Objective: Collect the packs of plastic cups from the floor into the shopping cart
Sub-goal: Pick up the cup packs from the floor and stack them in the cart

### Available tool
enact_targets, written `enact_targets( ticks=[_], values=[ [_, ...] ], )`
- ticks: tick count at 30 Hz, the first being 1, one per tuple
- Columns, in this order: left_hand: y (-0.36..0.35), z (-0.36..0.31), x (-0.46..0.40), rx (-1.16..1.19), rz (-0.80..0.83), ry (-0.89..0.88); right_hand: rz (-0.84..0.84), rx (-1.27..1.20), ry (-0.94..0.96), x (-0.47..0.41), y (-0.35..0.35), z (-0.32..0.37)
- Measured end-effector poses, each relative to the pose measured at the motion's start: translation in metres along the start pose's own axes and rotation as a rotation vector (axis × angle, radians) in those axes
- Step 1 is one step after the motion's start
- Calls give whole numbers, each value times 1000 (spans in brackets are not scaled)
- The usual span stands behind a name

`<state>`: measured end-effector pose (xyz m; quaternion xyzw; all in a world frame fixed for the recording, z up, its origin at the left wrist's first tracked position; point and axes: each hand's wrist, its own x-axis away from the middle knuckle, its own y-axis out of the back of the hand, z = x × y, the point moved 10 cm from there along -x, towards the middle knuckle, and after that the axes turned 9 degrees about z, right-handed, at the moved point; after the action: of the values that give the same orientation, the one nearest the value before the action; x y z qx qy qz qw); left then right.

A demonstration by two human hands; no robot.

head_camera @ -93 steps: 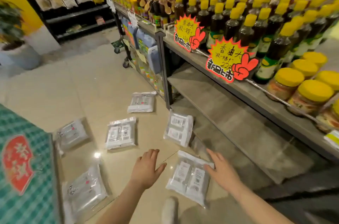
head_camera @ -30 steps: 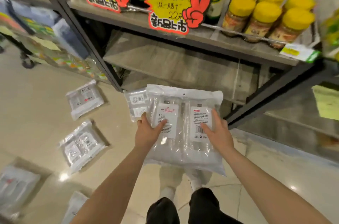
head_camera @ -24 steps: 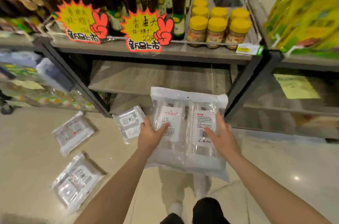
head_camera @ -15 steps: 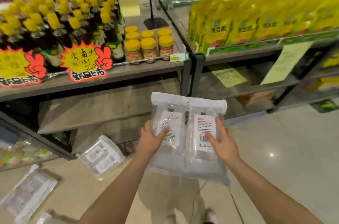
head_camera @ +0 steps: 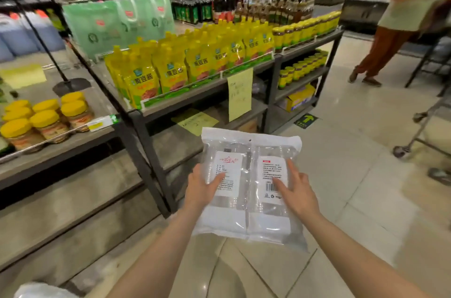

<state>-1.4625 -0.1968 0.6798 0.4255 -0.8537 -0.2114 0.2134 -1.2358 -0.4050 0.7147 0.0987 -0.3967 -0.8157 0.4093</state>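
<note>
Head view, flat crinkly clear cup pack (head_camera: 249,190), both hands' grip.

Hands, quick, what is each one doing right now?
Left hand: shut on the pack of plastic cups, gripping its left side.
Right hand: shut on the same pack, gripping its right side, fingers spread over the label.

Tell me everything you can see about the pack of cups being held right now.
The pack of plastic cups is a clear, glossy plastic bag with a white top strip, holding two side-by-side stacks, each under a white printed label; the right one carries a barcode. It is held up off the floor, tilted toward the camera, gripped by the left hand and right hand at its sides.
</note>
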Motion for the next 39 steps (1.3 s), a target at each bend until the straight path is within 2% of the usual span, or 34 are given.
enact_targets(
  ticks=[7,13,22,25,29,39],
  values=[
    [-138,-108,-26,59,121,-133,-128,30,-117,5,119,-110],
    [-227,-166,-57,21,245,-190,-217,12,-238,-5,177,-183],
    [-349,-218,-145,-66,459,-259,-307,-56,-447,-55,201,-284],
    [-388,-232,-182,-103,531,-228,-345,-97,-530,-80,209,-312],
    [-429,-256,-225,-208,605,-292,-398,-158,-620,-106,219,-339],
    [-548,-293,-287,-319,801,-324,-402,-254,-790,-148,238,-426]
  ],
)
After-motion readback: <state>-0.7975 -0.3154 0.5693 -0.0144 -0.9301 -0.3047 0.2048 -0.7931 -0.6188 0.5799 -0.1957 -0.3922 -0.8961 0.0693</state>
